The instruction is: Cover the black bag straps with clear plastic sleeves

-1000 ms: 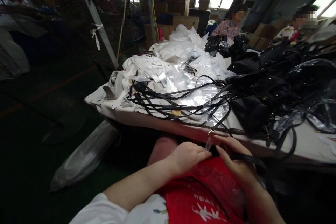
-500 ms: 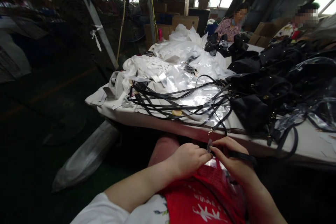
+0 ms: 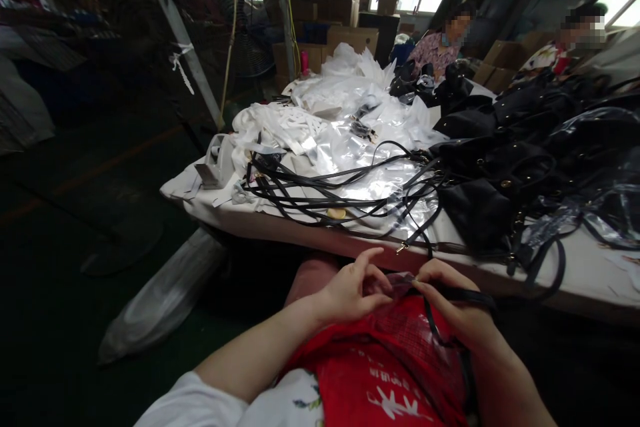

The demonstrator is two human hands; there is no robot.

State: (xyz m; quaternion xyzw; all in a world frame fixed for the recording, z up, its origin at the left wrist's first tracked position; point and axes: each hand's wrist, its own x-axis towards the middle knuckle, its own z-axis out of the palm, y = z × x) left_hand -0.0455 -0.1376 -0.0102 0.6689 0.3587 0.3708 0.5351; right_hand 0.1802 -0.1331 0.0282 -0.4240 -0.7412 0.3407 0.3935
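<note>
Over my lap, my right hand (image 3: 453, 303) is closed, thumb and forefinger pinching a small piece of clear plastic film (image 3: 401, 279). A black strap (image 3: 467, 296) runs against the same hand, and part of it hangs over the red apron (image 3: 380, 367). My left hand (image 3: 356, 285) is beside the film, index finger lifted and the other fingers loosely curled and apart. Whether its fingertips touch the film is hard to tell. Just beyond both hands, a gold-coloured clasp (image 3: 401, 248) on a black strap hangs at the table edge.
Long black straps (image 3: 320, 201) lie across the white-covered table (image 3: 280, 223). Clear plastic bags (image 3: 345, 90) are heaped behind them, and black handbags (image 3: 480, 213) pile up on the right. A tape dispenser (image 3: 213, 170) stands at the left corner. Two people sit across the table.
My left hand has let go of the film and its fingers have spread, the index rising. My right hand has shifted slightly right, still pinching the film.
</note>
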